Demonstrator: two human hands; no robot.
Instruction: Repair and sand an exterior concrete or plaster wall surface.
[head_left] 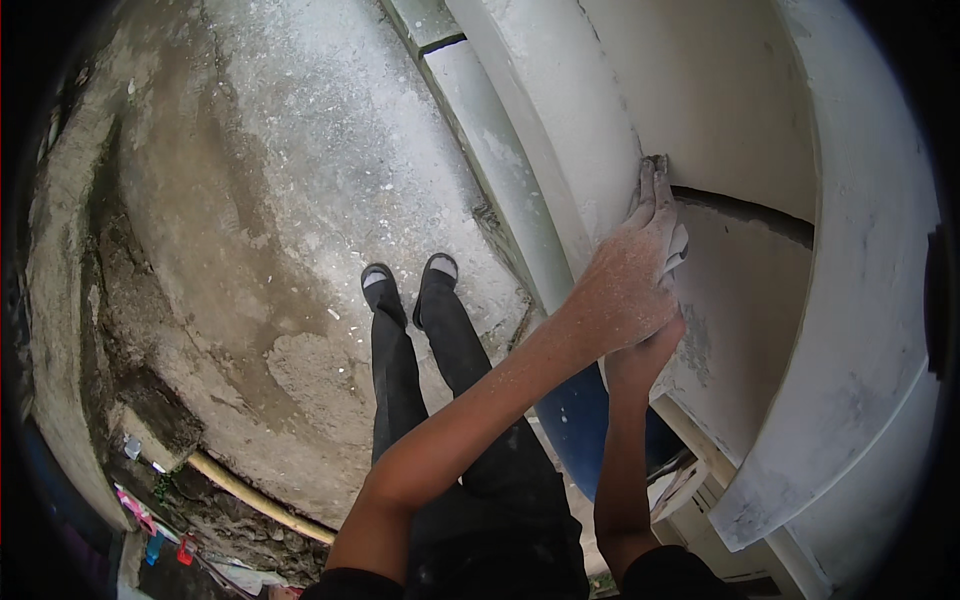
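Observation:
My left hand [632, 262], dusted with white powder, reaches to the edge of a pale plastered panel [560, 110]. Its fingers are pressed together around a small greyish piece [655, 161] at the fingertips; what that is, I cannot make out. The fingertips lie where the panel meets a recessed wall face, close to a dark gap [745, 212]. Just below, my right hand [648, 350] is up against the underside of the left one. Its fingers are mostly hidden behind the left hand, so whether they grip anything does not show.
A curved white ledge [850, 430] stands on the right. Below the hands is a blue barrel-like container [575, 425]. My sandalled feet stand on a concrete floor [300, 130] spotted with white dust. A yellowish pole [260, 497] and colourful scraps lie at lower left.

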